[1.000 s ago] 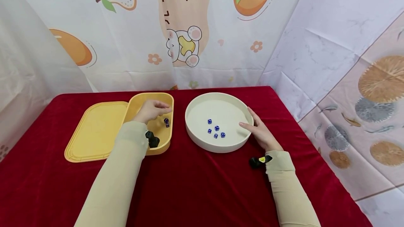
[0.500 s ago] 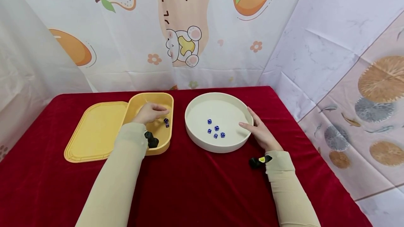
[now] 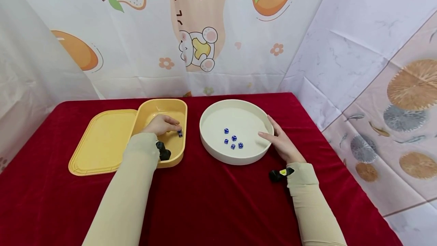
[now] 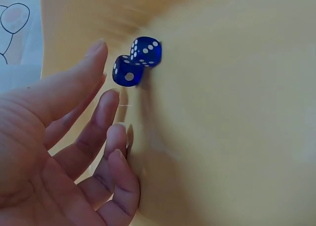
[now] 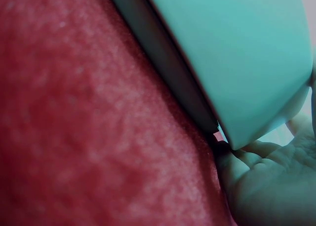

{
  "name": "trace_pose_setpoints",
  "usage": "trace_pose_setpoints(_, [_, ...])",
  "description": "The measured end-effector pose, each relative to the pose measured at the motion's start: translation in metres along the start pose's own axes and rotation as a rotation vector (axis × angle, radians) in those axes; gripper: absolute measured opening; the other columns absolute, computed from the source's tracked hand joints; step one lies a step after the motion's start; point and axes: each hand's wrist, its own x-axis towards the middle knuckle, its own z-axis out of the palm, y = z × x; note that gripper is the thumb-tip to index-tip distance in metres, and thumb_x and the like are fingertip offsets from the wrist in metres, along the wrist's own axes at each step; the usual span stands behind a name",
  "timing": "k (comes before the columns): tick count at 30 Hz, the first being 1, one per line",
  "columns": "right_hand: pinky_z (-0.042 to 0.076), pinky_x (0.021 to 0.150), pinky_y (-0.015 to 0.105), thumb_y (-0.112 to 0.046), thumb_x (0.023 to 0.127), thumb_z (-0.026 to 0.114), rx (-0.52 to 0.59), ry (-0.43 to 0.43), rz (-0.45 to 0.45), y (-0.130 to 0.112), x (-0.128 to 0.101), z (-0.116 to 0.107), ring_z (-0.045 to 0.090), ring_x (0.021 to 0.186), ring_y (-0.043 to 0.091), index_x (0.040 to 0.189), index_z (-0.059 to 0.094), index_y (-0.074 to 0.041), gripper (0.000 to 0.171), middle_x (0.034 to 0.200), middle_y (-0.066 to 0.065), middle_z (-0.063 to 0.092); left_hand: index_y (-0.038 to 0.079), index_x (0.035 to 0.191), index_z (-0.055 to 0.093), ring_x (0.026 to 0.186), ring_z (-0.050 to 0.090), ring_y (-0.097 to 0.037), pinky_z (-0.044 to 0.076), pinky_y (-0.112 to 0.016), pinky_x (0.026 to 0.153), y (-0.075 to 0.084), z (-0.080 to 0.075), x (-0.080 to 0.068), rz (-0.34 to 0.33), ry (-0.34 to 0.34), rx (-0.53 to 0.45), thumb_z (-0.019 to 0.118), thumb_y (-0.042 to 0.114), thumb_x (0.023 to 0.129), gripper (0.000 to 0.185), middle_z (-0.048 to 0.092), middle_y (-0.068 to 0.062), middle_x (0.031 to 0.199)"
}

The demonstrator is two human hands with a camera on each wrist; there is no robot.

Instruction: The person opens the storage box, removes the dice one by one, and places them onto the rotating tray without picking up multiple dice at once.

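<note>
Two blue dice (image 4: 137,63) in yellow box (image 3: 160,111), five in white tray (image 3: 218,155).
Left hand (image 3: 159,124) relaxed beside the pair, holding nothing; right hand (image 3: 281,139) flat against tray's rim.

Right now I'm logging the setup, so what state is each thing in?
yellow box: open, two blue dice inside, touching each other.
yellow lid: off, flat beside the box.
white round tray: upright, five small blue dice inside.
left hand: open, in the box, holding nothing.
right hand: open, against the tray's rim.
</note>
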Motion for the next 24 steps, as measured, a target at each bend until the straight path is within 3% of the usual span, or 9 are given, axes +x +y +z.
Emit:
trace_pose_setpoints(5, [0.036,0.103,0.014,-0.018,0.096,0.064,0.005,0.002,-0.002,0.0002,0.0001,-0.0004,0.018,0.151,0.02,0.161,0.005,-0.027,0.088,0.167,0.002,0.009,0.003,0.131,0.062,0.133,0.047,-0.032,0.042,-0.047,0.107,-0.0001,0.0006,0.0008,-0.01,-0.015,0.021,0.07,0.027,0.093,0.046,0.058,-0.017,0.139])
trace_pose_setpoints(11, [0.039,0.095,0.009,-0.017,0.096,0.064,0.01,-0.005,-0.01,0.0,-0.0005,0.0006,0.018,0.152,0.022,0.161,0.005,-0.026,0.088,0.167,0.004,0.009,0.003,0.128,0.065,0.129,0.049,-0.032,0.042,-0.047,0.107,-0.0007,0.0016,0.0021,-0.004,-0.021,0.077,0.071,0.027,0.091,0.044,0.059,-0.017,0.138])
trace_pose_setpoints(24, [0.038,0.099,0.013,-0.018,0.095,0.065,0.005,0.001,-0.008,0.0002,-0.0003,0.0004,0.019,0.151,0.021,0.161,0.006,-0.027,0.088,0.167,0.003,0.01,0.007,0.122,0.069,0.126,0.05,-0.031,0.042,-0.048,0.105,-0.0031,0.0051,0.0056,-0.017,-0.039,0.121,0.071,0.029,0.092,0.037,0.062,-0.015,0.134])
